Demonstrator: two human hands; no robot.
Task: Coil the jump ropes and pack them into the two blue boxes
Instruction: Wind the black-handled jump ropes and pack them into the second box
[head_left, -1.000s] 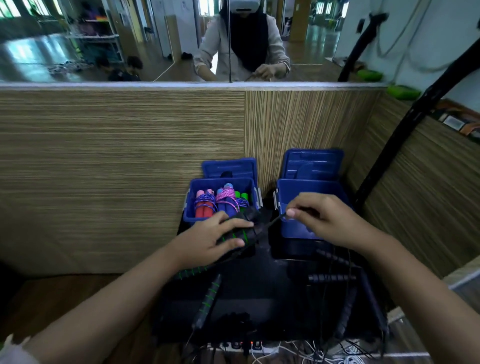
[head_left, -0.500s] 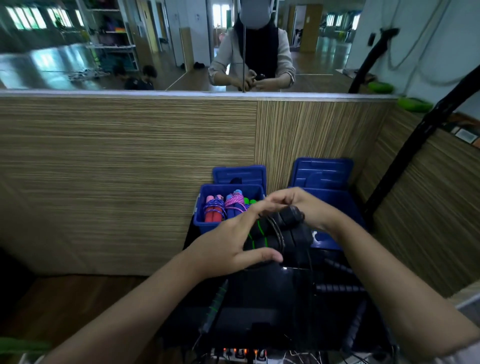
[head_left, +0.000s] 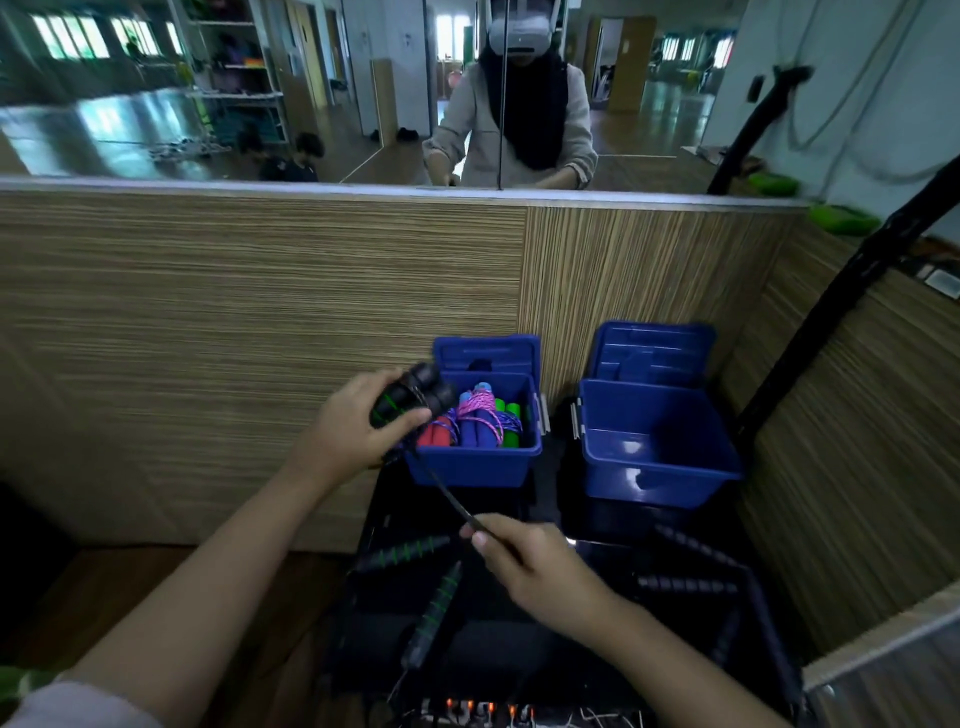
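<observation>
Curled fingers of my left hand gripped the two black handles of a jump rope, green-ringed and held side by side, just at the left rim of the left blue box. From that bundle the black cord ran down and to the right, taut, crossing in front of the box's near wall to my right hand, where thumb and forefinger pinched it and the other fingers were tucked under. That left box already held coiled ropes standing on end: red handles, blue handles wound with pink and purple cord, and green handles at the right side. Its lid stood open behind it. Just beside it on the right sat the right blue box, with nothing visible inside and its lid likewise raised against the wooden panel. Both boxes rested on a dark table. Nearer to me on that surface lay loose black handles with green rings, and more plain dark handles lay to the right, well apart from my hands. Above the panel a mirror showed a person in a headset.
</observation>
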